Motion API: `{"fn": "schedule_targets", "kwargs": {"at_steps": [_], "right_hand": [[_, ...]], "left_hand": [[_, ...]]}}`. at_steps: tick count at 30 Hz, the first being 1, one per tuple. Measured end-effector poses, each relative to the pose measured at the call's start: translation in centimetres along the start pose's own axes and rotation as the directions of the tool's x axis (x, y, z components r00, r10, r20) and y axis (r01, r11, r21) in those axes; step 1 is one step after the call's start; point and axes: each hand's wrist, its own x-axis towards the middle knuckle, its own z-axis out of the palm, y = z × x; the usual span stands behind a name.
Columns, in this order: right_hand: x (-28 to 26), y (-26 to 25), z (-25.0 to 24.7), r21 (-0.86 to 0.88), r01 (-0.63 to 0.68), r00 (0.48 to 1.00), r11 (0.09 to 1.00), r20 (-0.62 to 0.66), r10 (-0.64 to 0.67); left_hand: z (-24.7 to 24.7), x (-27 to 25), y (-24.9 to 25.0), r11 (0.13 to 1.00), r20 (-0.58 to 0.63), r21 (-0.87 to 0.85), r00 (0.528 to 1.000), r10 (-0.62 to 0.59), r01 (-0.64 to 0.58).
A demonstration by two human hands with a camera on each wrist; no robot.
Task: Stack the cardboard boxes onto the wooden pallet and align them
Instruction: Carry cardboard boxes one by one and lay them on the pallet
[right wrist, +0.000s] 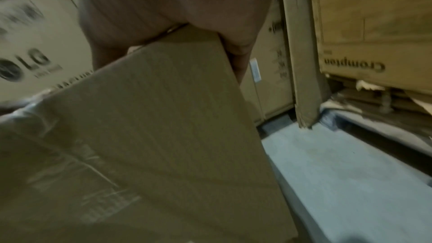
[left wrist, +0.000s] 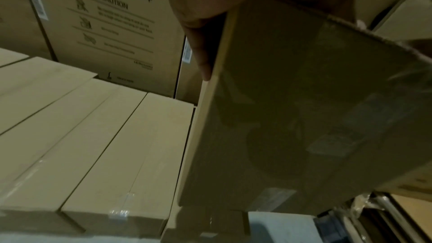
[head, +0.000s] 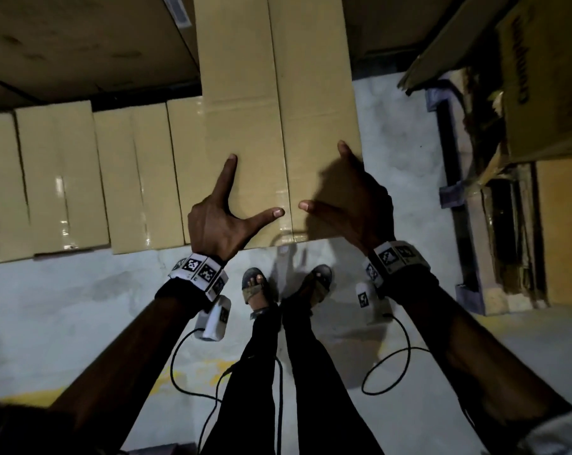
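At the near end of a long tan cardboard box (head: pixel 278 103), left hand (head: pixel 218 221) and right hand (head: pixel 356 205) lie flat, fingers spread, gripping nothing. The box tops a row of matching taped cartons (head: pixel 81 178) at nine o'clock; grey concrete floor (head: pixel 399 133) at three.

A long box (head: pixel 278 119) is lying at 12 o'clock; a row of boxes (head: pixel 81 178) is sitting at 9 o'clock, touching it.

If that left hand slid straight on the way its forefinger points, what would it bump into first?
Probably nothing soon: the left hand rests on the long cardboard box and its forefinger points along the bare top. The tall printed carton stands beyond, though depth is unclear.
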Motion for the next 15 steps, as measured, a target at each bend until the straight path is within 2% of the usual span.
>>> {"fn": "schedule_targets", "kwargs": {"at_steps": [3,9,12,15], "right_hand": [[-2.3,-4.5,-3.6,-0.012,-0.011,1.000,1.000,0.006,0.011],[-8.1,-12.2,-10.1,0.011,0.118,0.982,0.993,-0.152,-0.115],[-10.2,-15.8,-13.3,0.068,0.129,0.984,0.989,-0.136,-0.119],[-11.4,-18.7,-16.1,0.059,0.206,0.971,0.977,-0.139,-0.196]], "left_hand": [[-5.3,-2.3,2.2,1.000,-0.016,-0.016,1.000,0.003,-0.003],[-16.1,-7.9,6.4,0.998,-0.101,-0.024,0.993,0.057,-0.059],[-20.3,-10.4,8.5,0.997,-0.172,-0.019,0.983,0.064,-0.068],[-23.8,-12.7,10.2,0.997,-0.255,-0.035,0.965,0.061,-0.072]]}}
